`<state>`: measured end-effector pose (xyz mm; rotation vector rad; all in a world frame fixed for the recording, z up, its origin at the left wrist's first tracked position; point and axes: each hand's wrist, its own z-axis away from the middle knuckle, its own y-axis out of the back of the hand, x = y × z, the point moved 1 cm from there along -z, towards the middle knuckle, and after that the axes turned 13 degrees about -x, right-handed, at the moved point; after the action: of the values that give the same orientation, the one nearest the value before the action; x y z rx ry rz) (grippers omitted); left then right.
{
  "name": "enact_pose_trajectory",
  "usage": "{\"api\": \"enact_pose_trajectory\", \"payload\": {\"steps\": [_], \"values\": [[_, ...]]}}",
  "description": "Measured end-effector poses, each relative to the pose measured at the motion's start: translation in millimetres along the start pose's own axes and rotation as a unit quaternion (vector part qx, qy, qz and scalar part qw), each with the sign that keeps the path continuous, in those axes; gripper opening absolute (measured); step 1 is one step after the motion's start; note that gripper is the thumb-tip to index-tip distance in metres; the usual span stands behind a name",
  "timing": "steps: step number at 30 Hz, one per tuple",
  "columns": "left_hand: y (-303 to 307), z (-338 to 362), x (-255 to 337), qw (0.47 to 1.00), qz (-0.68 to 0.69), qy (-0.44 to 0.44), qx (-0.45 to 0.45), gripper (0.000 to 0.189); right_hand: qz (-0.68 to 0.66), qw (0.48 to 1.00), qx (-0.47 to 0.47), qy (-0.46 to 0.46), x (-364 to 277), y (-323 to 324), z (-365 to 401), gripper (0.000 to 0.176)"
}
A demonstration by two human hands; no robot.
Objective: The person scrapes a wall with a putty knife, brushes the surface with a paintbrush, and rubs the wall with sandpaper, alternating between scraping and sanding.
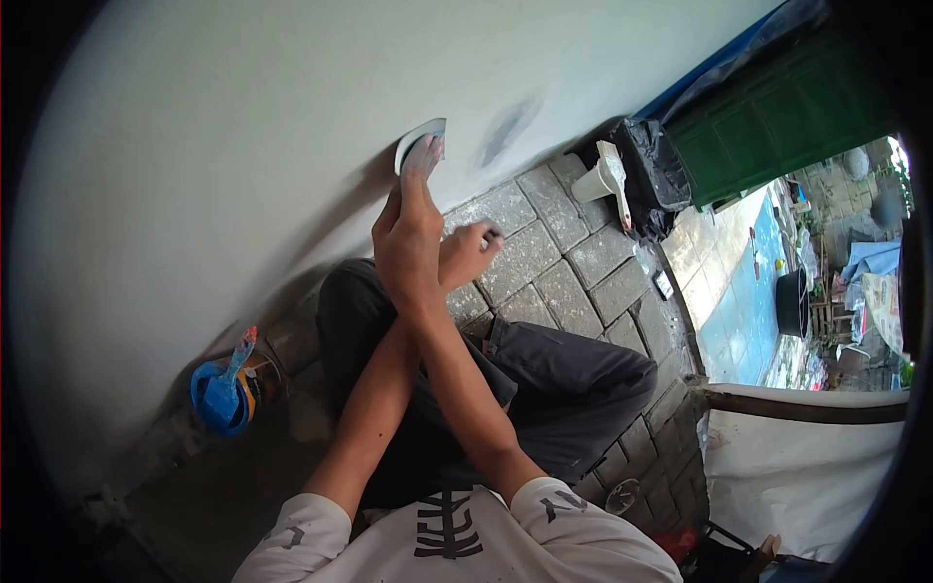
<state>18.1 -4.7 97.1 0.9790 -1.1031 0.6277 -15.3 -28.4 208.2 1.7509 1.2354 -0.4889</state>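
My right hand [410, 228] reaches up over my left forearm and presses a folded sheet that looks like sandpaper [408, 146] against the white wall [292, 126]. Its fingers lie along the sheet, whose pale edge bends away from the wall. Beneath the crossing arms, my left hand [470, 255] sits above the paving, fingers loosely curled with a gap between them and nothing visible in them. A grey smudge [509, 129] marks the wall to the right of the sheet.
At the left, a blue-rimmed paint can [199, 394] holds a blue-smeared brush [236, 360]. A white container [590, 183] with a wide brush [615, 180] stands on grey pavers [559, 291] near a black plastic-lined bin [656, 160]. Dark green panels [777, 107] rise behind. My folded legs [573, 374] are below.
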Motion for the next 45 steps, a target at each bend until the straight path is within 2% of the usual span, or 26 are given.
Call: {"api": "enact_pose_trajectory", "payload": {"steps": [2,3,5,6,7,9,10,12,13,14,15,16,17,18,19,20,21,23,25,27,31,35,37,39,41,45], "values": [[5,6,-13,0.998,0.04,-0.024,0.037,0.024,-0.007,1.0,0.01,-0.021,2,6,0,0.062],[11,18,-16,0.992,0.074,-0.047,0.091,0.024,-0.009,1.0,0.01,-0.022,5,9,-2,0.062],[25,48,-18,0.966,0.137,-0.089,0.2,0.025,0.077,0.995,0.059,-0.013,14,16,-6,0.047],[33,58,-9,0.947,0.164,-0.114,0.253,0.026,0.093,0.991,0.094,0.026,20,18,-10,0.043],[41,64,3,0.948,0.157,-0.117,0.252,0.026,0.089,0.991,0.1,0.027,23,19,-10,0.043],[52,79,31,0.968,-0.02,-0.02,0.251,0.03,0.014,0.999,0.018,-0.045,22,22,-3,0.045],[52,77,24,0.969,-0.021,-0.019,0.247,0.03,-0.02,0.998,0.013,-0.063,20,20,-2,0.048],[57,68,5,0.931,0.1,0.001,0.352,0.029,-0.02,0.997,0.019,-0.076,24,20,-3,0.05],[57,69,15,0.935,0.093,-0.001,0.343,0.029,-0.021,0.996,0.023,-0.087,28,18,-5,0.051],[57,72,25,0.91,0.21,0.009,0.357,0.028,0.013,0.99,0.131,0.043,43,12,-8,0.05],[55,73,32,0.873,0.322,0.022,0.366,0.029,0.011,0.989,0.145,0.036,54,11,-3,0.05],[53,71,34,0.862,0.315,0.003,0.397,0.029,0.015,0.993,0.117,-0.011,63,12,1,0.05],[55,72,34,0.868,0.309,0.004,0.389,0.029,0.017,0.995,0.086,-0.056,72,10,6,0.05],[56,73,36,0.863,0.307,-0.057,0.398,0.03,0.025,0.991,0.083,-0.105,71,10,9,0.05],[56,73,40,0.852,0.307,-0.118,0.407,0.031,0.025,0.99,0.086,-0.107,68,9,14,0.05],[54,74,44,0.848,0.293,-0.159,0.412,0.032,-0.028,0.988,0.062,-0.137,65,6,20,0.05],[52,73,45,0.848,0.294,-0.16,0.411,0.032,-0.081,0.982,0.037,-0.166,63,2,23,0.049],[50,75,45,0.859,0.262,-0.194,0.394,0.031,-0.123,0.98,0.072,-0.137,70,-10,28,0.048],[50,78,46,0.857,0.244,-0.191,0.411,0.032,-0.112,0.974,0.058,-0.187,72,-15,27,0.05],[52,80,47,0.856,0.225,-0.192,0.425,0.032,-0.113,0.973,0.054,-0.196,64,-15,30,0.048],[58,80,44,0.864,0.229,-0.13,0.43,0.033,-0.117,0.972,0.07,-0.192,64,-15,37,0.045],[67,84,43,0.906,0.195,-0.095,0.362,0.031,-0.16,0.964,0.038,-0.209,69,-19,50,0.044],[71,90,38,0.921,0.242,-0.068,0.296,0.03,-0.159,0.961,0.018,-0.226,77,-25,51,0.044],[79,97,38,0.932,0.223,-0.058,0.28,0.028,-0.111,0.968,0.103,-0.201,94,-32,45,0.043],[86,101,41,0.948,0.172,-0.077,0.256,0.027,-0.115,0.963,0.074,-0.232,90,-28,44,0.042],[95,106,40,0.973,0.087,-0.03,0.212,0.026,-0.124,0.964,0.078,-0.221,103,-33,51,0.043]]}}
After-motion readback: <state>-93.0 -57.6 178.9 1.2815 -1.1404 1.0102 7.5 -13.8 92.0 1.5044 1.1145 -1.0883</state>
